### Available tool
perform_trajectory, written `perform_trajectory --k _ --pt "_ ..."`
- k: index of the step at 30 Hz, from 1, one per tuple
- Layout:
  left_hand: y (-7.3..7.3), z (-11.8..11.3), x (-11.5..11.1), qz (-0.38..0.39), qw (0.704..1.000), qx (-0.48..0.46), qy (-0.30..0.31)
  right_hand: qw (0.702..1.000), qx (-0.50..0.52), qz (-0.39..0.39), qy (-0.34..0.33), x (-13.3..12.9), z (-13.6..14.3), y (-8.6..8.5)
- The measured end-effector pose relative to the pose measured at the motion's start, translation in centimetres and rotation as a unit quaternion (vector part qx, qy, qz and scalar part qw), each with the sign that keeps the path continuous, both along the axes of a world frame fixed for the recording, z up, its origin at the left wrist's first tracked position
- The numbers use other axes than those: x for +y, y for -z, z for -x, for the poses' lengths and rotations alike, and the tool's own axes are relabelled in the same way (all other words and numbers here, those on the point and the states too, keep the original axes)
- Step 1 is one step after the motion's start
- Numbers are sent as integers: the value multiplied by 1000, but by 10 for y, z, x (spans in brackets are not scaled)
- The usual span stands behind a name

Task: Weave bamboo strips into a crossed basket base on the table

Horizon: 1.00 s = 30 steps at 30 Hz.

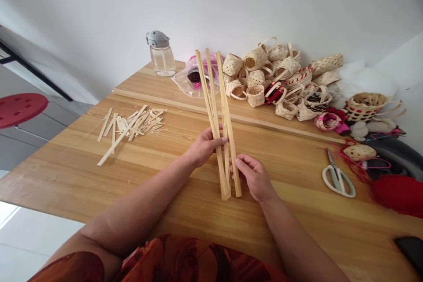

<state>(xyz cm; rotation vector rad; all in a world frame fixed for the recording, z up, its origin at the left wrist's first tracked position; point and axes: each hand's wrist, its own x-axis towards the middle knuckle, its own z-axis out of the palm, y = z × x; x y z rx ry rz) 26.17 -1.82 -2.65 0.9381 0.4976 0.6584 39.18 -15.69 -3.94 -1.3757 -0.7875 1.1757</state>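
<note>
Several long, pale bamboo strips are held up over the middle of the table, fanned apart at their far ends. My left hand is closed around the bundle near its middle, with the thumb pressed across the front. On the right side of the fan, one strip stands a little apart from the others. My right hand pinches it near its lower part, between thumb and fingers. The fingertips behind the strips are partly hidden.
Cut strip scraps lie on the left of the wooden table. A long wooden strip crosses behind my hands. Small woven baskets crowd the back right. Scissors lie at right; a water bottle stands at the back.
</note>
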Motion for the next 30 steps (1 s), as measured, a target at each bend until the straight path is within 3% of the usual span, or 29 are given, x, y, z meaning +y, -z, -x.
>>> perform_trajectory --k 5,11,19,23,30 --pt "8 -3 2 -30 999 11 -29 998 -48 -26 32 1 3 1" --pt "2 -2 2 -20 998 45 -38 991 -93 -39 84 2 5 5" --pt "2 0 0 -51 993 99 31 984 -37 -39 167 6 1 7" --pt "9 2 -1 -122 976 161 85 984 -45 -53 165 6 1 3" --pt "6 3 -2 -161 953 234 103 980 -19 -77 182 4 -1 2"
